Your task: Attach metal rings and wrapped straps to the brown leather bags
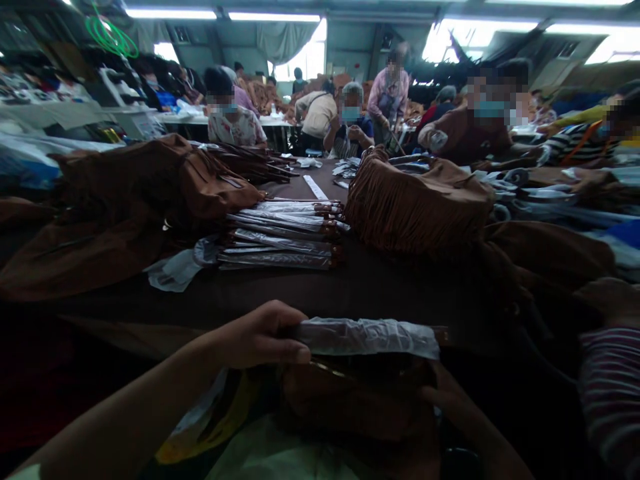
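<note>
My left hand (267,337) pinches the left end of a strap (370,337) wrapped in whitish tissue or plastic, thumb along the front. A brown end of the strap pokes out at its right. Below the strap, against my lap, is a brown bag (345,400) with a thin shiny line, perhaps a zipper, along its top. My right hand (447,393) is closed at the bag's upper right side, under the strap's right end. Its fingers are partly hidden and in shadow, with the thumb in front of the bag.
Beyond my hands on the dark table (280,297) lies a stack of wrapped straps (280,233). A fringed brown bag (417,200) sits to its right, more brown bags (125,180) to its left. A striped sleeve (610,393) of a co-worker is close at right. Several people work across the table.
</note>
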